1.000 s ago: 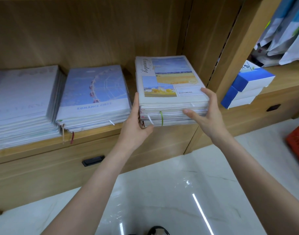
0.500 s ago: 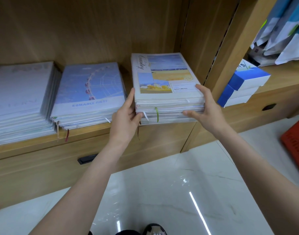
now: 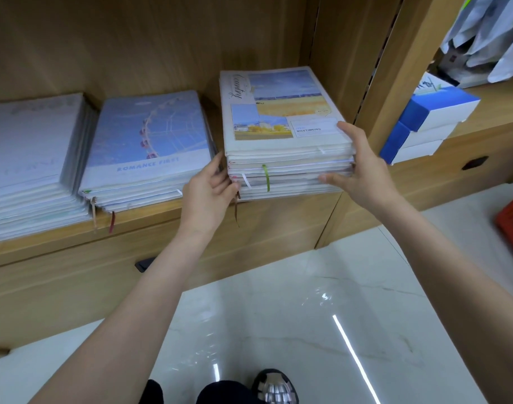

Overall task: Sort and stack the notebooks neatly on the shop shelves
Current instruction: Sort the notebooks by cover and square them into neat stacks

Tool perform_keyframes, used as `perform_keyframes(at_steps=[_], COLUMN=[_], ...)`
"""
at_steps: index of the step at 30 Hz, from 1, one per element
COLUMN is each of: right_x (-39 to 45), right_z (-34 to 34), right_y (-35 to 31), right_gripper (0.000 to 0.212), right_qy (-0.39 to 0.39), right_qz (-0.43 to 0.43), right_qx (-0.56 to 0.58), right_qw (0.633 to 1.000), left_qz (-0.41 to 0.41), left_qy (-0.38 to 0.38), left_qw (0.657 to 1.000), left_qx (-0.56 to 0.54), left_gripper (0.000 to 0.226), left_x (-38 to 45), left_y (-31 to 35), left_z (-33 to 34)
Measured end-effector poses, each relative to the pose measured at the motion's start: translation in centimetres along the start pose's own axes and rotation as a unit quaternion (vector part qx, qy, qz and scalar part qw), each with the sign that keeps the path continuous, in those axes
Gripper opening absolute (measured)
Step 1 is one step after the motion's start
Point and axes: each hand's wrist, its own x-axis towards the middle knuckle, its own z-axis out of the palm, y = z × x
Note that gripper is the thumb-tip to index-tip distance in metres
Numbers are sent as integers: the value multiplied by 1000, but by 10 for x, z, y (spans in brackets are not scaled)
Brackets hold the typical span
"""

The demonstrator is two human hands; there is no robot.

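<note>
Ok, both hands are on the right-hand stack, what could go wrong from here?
The left hand and right hand grip the notebook stack only at its front corners, so uneven layers may slide. The left hand sits close to the Ferris wheel stack and could nudge it. The green ribbon may get trapped.

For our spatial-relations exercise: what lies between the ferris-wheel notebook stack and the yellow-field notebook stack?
In the head view, the left hand fills that gap, holding the yellow-field notebook stack.
</note>
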Motion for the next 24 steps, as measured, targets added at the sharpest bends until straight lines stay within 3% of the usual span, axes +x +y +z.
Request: perform_keyframes(at_steps=[12, 16, 20, 24], right_x=[15, 16, 2, 1], right_z=[-2, -4, 0, 3], right_y=[-1, -2, 1, 4], right_gripper=[81, 84, 101, 101], right_qy=[13, 8, -26, 3], right_qz=[19, 26, 20, 16], right_qx=[-80, -82, -76, -78], right_qw=[997, 996, 997, 997], left_qz=[-26, -4, 62, 67], left_qy=[78, 82, 41, 68], left_qw=[996, 994, 990, 988], left_qx=[25, 67, 116, 123], left_gripper=[36, 34, 45, 44], left_x=[9, 8, -6, -7], left_y=[6, 5, -3, -3], left_z=[6, 9, 14, 14])
